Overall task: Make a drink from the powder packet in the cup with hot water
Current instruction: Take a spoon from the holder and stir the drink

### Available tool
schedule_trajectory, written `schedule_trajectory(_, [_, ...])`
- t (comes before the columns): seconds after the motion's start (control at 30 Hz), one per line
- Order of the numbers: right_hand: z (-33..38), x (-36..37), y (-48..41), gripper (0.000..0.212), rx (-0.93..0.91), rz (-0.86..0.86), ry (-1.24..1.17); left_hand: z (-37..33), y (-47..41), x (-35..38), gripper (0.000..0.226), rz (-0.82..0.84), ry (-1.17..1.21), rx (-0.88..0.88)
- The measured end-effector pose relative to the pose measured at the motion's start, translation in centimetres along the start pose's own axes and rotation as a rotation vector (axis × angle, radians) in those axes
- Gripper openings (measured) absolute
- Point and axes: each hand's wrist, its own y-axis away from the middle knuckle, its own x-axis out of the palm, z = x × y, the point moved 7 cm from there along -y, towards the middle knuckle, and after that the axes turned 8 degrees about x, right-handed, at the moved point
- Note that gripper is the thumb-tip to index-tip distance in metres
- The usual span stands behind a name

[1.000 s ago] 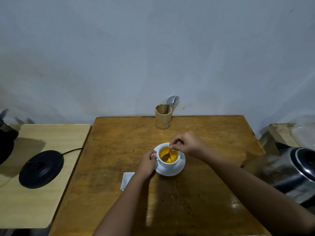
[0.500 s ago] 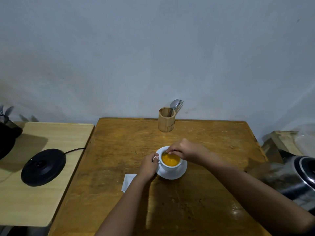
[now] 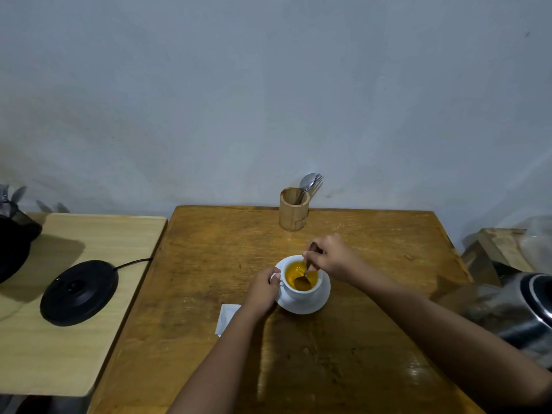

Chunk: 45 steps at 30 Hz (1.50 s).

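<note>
A white cup (image 3: 301,291) full of orange drink stands on a white saucer (image 3: 310,306) in the middle of the brown wooden table (image 3: 358,339). My left hand (image 3: 263,289) grips the cup's handle on its left side. My right hand (image 3: 331,256) hovers over the cup's far rim and pinches a metal spoon (image 3: 304,277), whose bowl dips into the drink. A white powder packet (image 3: 226,318) lies flat on the table left of the saucer, partly under my left forearm.
A wooden holder (image 3: 293,212) with a spoon and fork stands at the table's far edge. A black kettle base (image 3: 79,292) with its cord sits on the lighter side table (image 3: 59,339) to the left. A steel kettle (image 3: 519,306) is at the right edge.
The spoon has swung round inside the cup: its bowl shows in the drink again after my right hand covered it half a second ago. My left hand stays on the handle.
</note>
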Motion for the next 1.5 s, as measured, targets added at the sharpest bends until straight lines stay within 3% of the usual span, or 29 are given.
schedule_trajectory(0.13, [-1.4,0.3,-0.2,0.015,0.061,-0.093,-0.213,0.0,0.1,-0.1,0.023,-0.005,-0.013,-0.009])
schedule_trajectory(0.27, [-2.0,0.1,0.0,0.017,0.033,-0.202,-0.259,-0.1,0.1,-0.1,0.022,-0.001,-0.006,-0.005])
schedule_trajectory(0.43, [-1.0,-0.1,0.7,0.020,-0.060,-0.212,-0.049,0.0,0.1,0.0,0.024,-0.003,-0.017,-0.017])
schedule_trajectory(0.63, [1.0,0.7,1.4,0.025,-0.179,-0.039,0.262,-0.1,0.1,-0.1,0.023,0.014,-0.019,0.008])
schedule_trajectory(1.13, [0.9,0.9,0.5,0.023,-0.083,-0.196,-0.008,-0.1,-0.1,0.0,0.023,0.018,-0.017,0.026])
schedule_trajectory(1.3, [0.7,0.2,0.3,0.024,-0.080,-0.198,0.068,0.0,-0.2,0.0,0.023,0.025,-0.029,0.025])
schedule_trajectory(1.5, [0.7,0.2,1.1,0.026,-0.121,-0.081,0.182,0.4,-0.5,0.1,0.020,0.049,-0.023,0.030])
